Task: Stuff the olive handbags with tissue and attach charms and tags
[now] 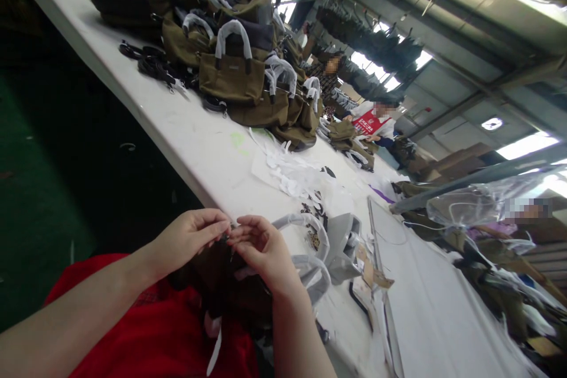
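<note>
My left hand (195, 239) pinches a small metal piece at the top of a dark bag (217, 283) that rests against my lap. Close beside it, my right hand (259, 248) has its thumb and fingertips bent round the same small hardware. The fingertips of both hands nearly meet there. The exact shape of the hardware is too small to tell. Two handles wrapped in white (310, 227) rise just right of my right hand.
Olive bags (233, 78) with wrapped handles crowd the white table (177, 136). Black straps (148, 62) lie near its edge. White scraps (287, 174), metal chains (313, 239) and a grey holder (344, 248) are ahead. A person in a red apron (370, 121) stands beyond.
</note>
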Demonstrator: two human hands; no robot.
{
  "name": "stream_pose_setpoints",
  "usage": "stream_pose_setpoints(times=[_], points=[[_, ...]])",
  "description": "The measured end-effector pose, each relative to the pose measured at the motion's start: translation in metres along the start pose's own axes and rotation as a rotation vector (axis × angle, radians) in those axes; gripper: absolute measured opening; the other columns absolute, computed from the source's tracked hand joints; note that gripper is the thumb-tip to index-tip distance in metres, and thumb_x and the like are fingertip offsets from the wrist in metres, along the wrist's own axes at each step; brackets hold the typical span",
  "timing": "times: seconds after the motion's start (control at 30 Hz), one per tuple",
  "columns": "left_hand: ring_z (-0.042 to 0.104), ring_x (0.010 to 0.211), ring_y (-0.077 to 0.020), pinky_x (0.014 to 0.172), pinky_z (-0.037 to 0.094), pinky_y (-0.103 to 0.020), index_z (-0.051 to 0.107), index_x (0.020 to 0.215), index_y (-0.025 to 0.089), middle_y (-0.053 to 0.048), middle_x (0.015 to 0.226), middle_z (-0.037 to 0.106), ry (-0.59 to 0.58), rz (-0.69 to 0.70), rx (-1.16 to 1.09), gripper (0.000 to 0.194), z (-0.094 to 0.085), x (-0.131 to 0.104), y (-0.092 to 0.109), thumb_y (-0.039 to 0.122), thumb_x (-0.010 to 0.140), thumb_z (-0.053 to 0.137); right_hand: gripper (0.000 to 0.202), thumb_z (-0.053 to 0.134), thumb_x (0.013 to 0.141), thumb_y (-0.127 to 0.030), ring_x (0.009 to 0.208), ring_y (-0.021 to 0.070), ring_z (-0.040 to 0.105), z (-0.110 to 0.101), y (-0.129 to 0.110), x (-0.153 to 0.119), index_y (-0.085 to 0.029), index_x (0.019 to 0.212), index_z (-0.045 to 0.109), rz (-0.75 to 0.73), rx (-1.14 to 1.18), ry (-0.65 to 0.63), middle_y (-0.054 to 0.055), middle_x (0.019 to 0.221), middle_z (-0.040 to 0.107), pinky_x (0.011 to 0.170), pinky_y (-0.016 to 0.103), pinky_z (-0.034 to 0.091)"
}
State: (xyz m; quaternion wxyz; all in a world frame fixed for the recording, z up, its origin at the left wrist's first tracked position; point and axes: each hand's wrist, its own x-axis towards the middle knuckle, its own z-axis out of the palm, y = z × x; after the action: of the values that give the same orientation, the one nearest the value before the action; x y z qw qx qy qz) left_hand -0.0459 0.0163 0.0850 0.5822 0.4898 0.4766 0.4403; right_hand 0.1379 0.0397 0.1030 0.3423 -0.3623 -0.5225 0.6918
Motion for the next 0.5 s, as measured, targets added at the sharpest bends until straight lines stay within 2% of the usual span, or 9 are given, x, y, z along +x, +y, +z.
stream_pose_setpoints(times=[0.1, 0.17, 0.23, 0.3, 0.37, 0.43, 0.5], points=[[0.046, 0.058, -0.0091, 0.050, 0.037, -0.018, 0.060, 0.074, 0.016, 0.002, 0.066, 0.052, -0.055, 0.106, 0.149, 0.032, 0.003, -0.010, 0.008, 0.042, 0.091, 0.054, 0.036, 0.078, 0.068, -0.017, 0.083, 0.0157, 0.070, 0.012, 0.006, -0.016, -0.020, 0.100, 0.062, -0.061, -0.065, 0.206, 0.002, 0.086, 0.072, 0.076, 0.027, 0.057], [0.051, 0.062, -0.0102, 0.055, 0.042, -0.018, 0.060, 0.075, 0.017, 0.001, 0.071, 0.055, -0.085, 0.147, 0.252, 0.030, 0.004, -0.015, 0.013, 0.039, 0.094, 0.050, 0.030, 0.078, 0.071, -0.020, 0.076, 0.0152, 0.069, 0.017, 0.009, -0.026, -0.020, 0.097, 0.062, -0.077, -0.081, 0.332, 0.001, 0.084, 0.071, 0.066, 0.025, 0.058], [0.054, 0.062, -0.0107, 0.056, 0.044, -0.019, 0.062, 0.086, 0.018, 0.002, 0.071, 0.057, -0.155, 0.125, 0.298, 0.026, 0.005, -0.019, 0.015, 0.036, 0.096, 0.046, 0.028, 0.079, 0.072, -0.023, 0.068, 0.0142, 0.067, 0.019, 0.009, -0.032, -0.020, 0.095, 0.062, -0.075, -0.057, 0.399, 0.001, 0.082, 0.071, 0.054, 0.023, 0.056], [0.056, 0.060, -0.0112, 0.055, 0.045, -0.020, 0.061, 0.100, 0.020, 0.002, 0.071, 0.060, -0.253, 0.075, 0.298, 0.025, 0.008, -0.022, 0.017, 0.035, 0.099, 0.042, 0.030, 0.081, 0.071, -0.023, 0.065, 0.0124, 0.065, 0.016, 0.009, -0.034, -0.020, 0.094, 0.062, -0.086, 0.010, 0.403, -0.001, 0.080, 0.071, 0.053, 0.022, 0.056], [0.059, 0.064, -0.0119, 0.058, 0.046, -0.020, 0.061, 0.103, 0.021, 0.001, 0.077, 0.064, -0.332, 0.070, 0.307, 0.026, 0.013, -0.024, 0.016, 0.034, 0.100, 0.039, 0.032, 0.083, 0.069, -0.021, 0.064, 0.0104, 0.065, 0.011, 0.010, -0.031, -0.020, 0.093, 0.062, -0.108, 0.103, 0.375, -0.002, 0.078, 0.071, 0.059, 0.021, 0.057], [0.060, 0.075, -0.0130, 0.068, 0.047, -0.022, 0.063, 0.092, 0.020, 0.000, 0.086, 0.065, -0.333, 0.149, 0.349, 0.028, 0.018, -0.024, 0.014, 0.033, 0.100, 0.039, 0.033, 0.084, 0.069, -0.021, 0.062, 0.0089, 0.065, 0.005, 0.012, -0.027, -0.020, 0.093, 0.062, -0.120, 0.185, 0.338, -0.003, 0.077, 0.071, 0.060, 0.020, 0.056], [0.058, 0.078, -0.0134, 0.072, 0.046, -0.024, 0.062, 0.083, 0.019, 0.000, 0.084, 0.063, -0.265, 0.218, 0.391, 0.031, 0.022, -0.023, 0.011, 0.032, 0.100, 0.039, 0.033, 0.084, 0.069, -0.022, 0.063, 0.0085, 0.065, 0.002, 0.015, -0.025, -0.020, 0.094, 0.063, -0.134, 0.220, 0.320, -0.002, 0.079, 0.071, 0.060, 0.019, 0.056]])
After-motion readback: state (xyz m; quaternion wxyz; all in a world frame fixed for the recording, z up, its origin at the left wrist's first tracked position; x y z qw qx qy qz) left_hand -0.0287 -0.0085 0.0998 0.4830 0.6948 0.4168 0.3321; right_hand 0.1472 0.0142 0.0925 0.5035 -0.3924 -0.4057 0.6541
